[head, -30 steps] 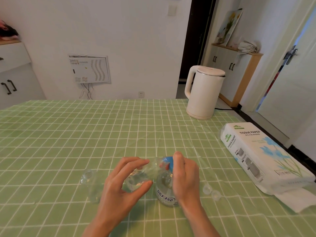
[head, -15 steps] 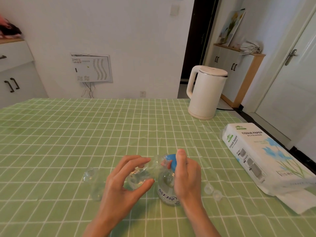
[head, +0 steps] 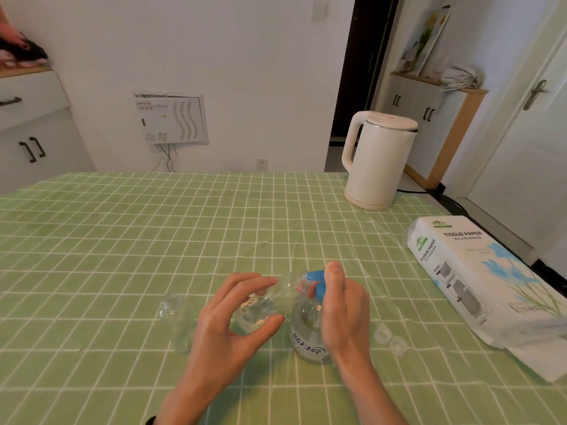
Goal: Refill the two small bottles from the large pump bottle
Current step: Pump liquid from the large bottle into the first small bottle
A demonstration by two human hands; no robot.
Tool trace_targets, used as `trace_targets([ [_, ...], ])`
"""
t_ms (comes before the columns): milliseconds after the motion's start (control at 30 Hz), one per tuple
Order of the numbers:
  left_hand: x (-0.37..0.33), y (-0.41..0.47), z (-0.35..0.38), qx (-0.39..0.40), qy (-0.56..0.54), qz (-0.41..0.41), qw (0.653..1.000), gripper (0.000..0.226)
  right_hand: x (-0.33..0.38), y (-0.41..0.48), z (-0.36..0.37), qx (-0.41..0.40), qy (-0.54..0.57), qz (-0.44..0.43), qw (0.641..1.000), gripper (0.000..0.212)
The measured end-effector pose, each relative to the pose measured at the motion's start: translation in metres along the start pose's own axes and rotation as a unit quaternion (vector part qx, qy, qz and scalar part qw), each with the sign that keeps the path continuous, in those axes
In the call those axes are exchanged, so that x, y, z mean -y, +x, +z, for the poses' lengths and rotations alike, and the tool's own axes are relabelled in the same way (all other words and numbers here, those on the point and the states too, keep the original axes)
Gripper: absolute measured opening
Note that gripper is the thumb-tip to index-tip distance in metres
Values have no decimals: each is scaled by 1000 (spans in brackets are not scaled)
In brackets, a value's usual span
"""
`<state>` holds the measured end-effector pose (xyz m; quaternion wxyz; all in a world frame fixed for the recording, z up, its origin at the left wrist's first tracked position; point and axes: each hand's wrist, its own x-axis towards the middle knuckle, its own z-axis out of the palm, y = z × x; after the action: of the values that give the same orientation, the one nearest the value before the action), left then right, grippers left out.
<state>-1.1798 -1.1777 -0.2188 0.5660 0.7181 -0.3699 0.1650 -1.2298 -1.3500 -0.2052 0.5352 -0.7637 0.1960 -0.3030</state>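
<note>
Green checked cloth covers the table, with a white wall behind it. On it are two small bottles, one large pump bottle, two little caps, one kettle and one tissue pack.

At 9 o'clock from the pump bottle, the first small bottle stands by itself. It is see-through and hard to make out. Next comes the left hand. Its fingers and thumb curl round the second small bottle and hold it tipped, with its mouth up by the pump. Fingers hide part of it.

The large pump bottle stands upright near the front, in the middle. The right hand curls round its top, with one finger laid on the blue pump head. The hand hides the bottle's right side.

At 3 o'clock from the pump bottle lie the two clear caps, just beside each other. The white kettle stands far off at 1 o'clock. The tissue pack lies at the right side, cut off by the edge.
</note>
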Motion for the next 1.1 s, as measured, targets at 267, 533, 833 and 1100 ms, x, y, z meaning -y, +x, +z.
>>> trace_targets([
  [267,1,0,0,7,2,-4,1000,48,3,1,-1,10,3,6,1000,68],
  [533,0,0,0,1,2,-2,1000,47,0,0,0,-2,11,-7,1000,72],
  [833,-1,1,0,7,4,-4,1000,49,1,1,-2,17,5,-2,1000,73],
  [1100,-1,0,0,3,-1,-4,1000,47,2,0,0,-1,1,-23,1000,71],
])
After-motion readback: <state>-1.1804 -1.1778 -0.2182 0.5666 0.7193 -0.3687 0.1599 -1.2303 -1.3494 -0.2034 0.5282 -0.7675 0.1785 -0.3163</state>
